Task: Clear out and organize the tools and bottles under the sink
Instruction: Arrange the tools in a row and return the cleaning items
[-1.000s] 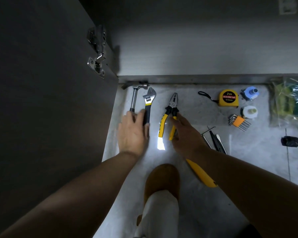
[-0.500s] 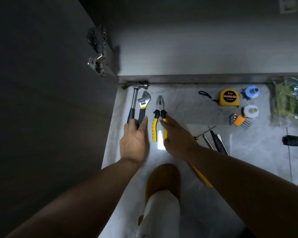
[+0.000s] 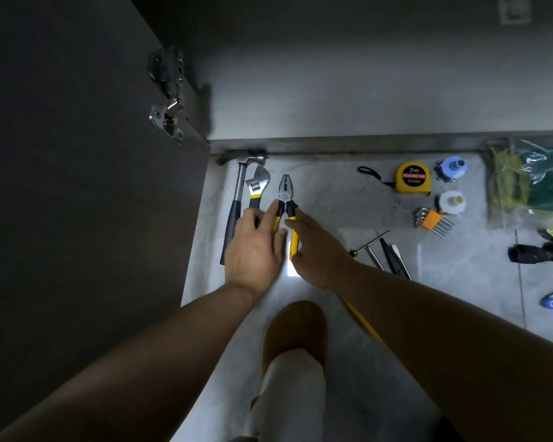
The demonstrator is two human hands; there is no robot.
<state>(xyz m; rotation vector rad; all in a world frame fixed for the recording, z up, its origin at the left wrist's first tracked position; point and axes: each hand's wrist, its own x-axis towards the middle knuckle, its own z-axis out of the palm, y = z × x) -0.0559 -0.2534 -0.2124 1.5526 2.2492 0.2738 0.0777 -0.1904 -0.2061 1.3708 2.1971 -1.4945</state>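
Note:
A hammer [image 3: 237, 199], an adjustable wrench [image 3: 257, 185] and yellow-handled pliers [image 3: 286, 193] lie side by side on the grey floor, heads toward the cabinet base. My left hand [image 3: 254, 250] lies flat over the wrench handle, its straight fingers touching the pliers' left handle. My right hand [image 3: 316, 247] touches the pliers' right handle with straight fingers. Further right lie a yellow tape measure [image 3: 412, 178], a blue-capped bottle [image 3: 452, 167], a white bottle [image 3: 450, 202] and an orange hex key set [image 3: 431, 220].
The open cabinet door [image 3: 77, 186] stands at the left with its hinge [image 3: 168, 113]. A T-handle tool and tweezers [image 3: 383, 253] lie right of my hand, a yellow tool [image 3: 363, 325] under my forearm. A plastic bag [image 3: 530, 183] and black item [image 3: 537, 253] sit far right. My brown slipper [image 3: 296, 330] is below.
The pliers were slid left and straightened beside the wrench. My left hand shifted right from the hammer and wrench handles onto the pliers' left handle.

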